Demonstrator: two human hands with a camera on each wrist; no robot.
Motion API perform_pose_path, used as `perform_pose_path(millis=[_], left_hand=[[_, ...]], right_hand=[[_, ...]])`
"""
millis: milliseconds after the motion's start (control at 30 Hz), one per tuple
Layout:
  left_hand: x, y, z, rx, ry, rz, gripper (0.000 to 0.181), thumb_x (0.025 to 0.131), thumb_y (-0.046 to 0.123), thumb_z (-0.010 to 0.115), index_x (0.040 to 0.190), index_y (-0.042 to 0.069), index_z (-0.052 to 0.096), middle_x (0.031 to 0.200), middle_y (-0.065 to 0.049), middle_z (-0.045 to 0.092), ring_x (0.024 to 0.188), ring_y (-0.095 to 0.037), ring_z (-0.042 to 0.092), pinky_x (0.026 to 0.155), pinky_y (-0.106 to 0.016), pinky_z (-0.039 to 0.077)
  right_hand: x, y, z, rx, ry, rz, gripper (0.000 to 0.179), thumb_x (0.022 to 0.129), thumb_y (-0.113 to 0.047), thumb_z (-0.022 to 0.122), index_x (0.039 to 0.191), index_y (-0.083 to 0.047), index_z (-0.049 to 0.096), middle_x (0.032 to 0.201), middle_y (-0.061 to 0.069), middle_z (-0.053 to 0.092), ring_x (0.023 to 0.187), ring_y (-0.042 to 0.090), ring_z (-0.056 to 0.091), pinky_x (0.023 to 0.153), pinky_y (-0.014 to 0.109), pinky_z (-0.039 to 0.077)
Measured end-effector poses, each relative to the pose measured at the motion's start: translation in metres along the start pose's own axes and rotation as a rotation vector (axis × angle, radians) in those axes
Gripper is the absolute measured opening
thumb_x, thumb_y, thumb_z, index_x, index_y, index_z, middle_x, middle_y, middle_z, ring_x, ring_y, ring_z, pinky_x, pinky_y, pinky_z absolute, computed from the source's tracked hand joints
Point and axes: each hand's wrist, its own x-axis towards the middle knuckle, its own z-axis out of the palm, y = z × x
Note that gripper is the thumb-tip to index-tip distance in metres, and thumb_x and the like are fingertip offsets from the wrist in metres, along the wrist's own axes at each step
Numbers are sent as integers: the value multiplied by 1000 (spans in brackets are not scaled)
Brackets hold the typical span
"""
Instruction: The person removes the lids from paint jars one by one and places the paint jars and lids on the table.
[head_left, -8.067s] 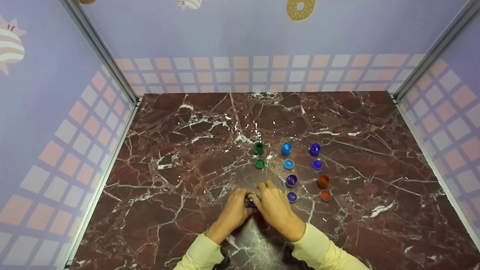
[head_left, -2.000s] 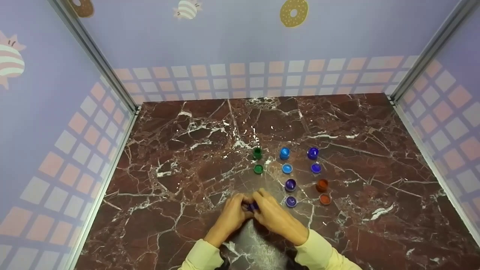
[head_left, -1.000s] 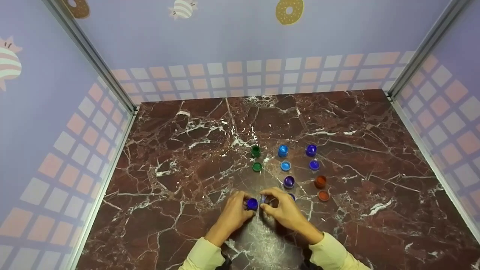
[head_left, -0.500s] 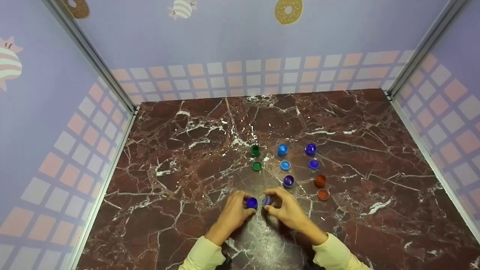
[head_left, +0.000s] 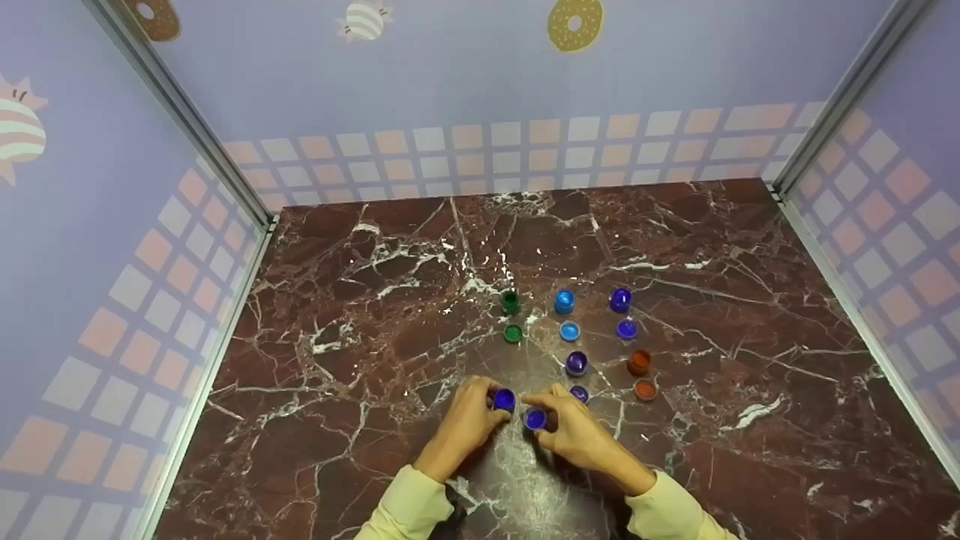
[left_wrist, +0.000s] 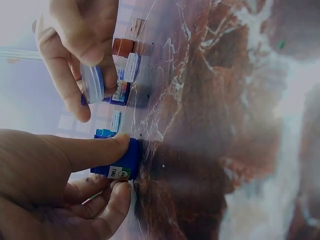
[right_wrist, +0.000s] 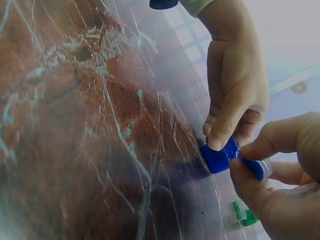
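Observation:
In the head view my left hand (head_left: 463,424) grips a small open paint jar (head_left: 504,400) of dark blue paint at the near middle of the table. The left wrist view shows the thumb (left_wrist: 107,150) on its labelled side, the jar standing right at the tabletop. Just to the right, my right hand (head_left: 576,431) pinches the jar's clear lid (head_left: 535,419) by its edge, its blue-coated inner face turned up. Jar and lid are a small gap apart in the head view. In the right wrist view the lid (right_wrist: 256,167) is tilted between thumb and fingers.
Beyond the hands stand open paint jars, each with its lid lying in front: green (head_left: 510,302), light blue (head_left: 564,301), blue (head_left: 620,300), purple (head_left: 576,364) and orange (head_left: 639,363). The purple lid (head_left: 578,394) lies close beside my right hand. Patterned panels (head_left: 480,150) border the marble-look table.
Both hands were together on the jar; the lid has come off in my right hand. Over the last half second the lid has turned inner face up and moved slightly towards me.

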Motion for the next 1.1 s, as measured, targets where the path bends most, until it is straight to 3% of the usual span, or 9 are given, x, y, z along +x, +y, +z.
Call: perform_pose_path(millis=[200,333,633,1100], left_hand=[[8,-1,1,6,3,-10,30,80,3,85,106,-1,70,100,-11,65,95,-29,61,87,-45,52],[14,-1,2,27,12,-11,30,80,3,85,106,-2,70,101,-13,66,96,-30,64,87,-46,53],[29,4,1,65,-14,-85,31,84,9,84,111,1,71,108,-13,67,108,-34,63,96,-49,50],[49,6,5,113,16,-86,34,83,12,86,113,3,73,109,-13,69,107,-34,65,93,-48,52]], right_hand=[[0,1,0,-29,-41,-7,45,78,3,75,122,5,71,108,3,62,96,17,57,85,33,50],[-1,3,0,-13,-44,-9,37,80,-3,77,116,3,74,103,2,62,90,16,56,79,31,50],[-1,5,1,-4,-37,-26,33,80,-14,88,108,-3,75,99,1,62,85,15,55,75,29,47],[4,8,4,-19,-37,-31,37,78,0,82,114,2,74,102,3,63,88,18,58,78,34,51]])
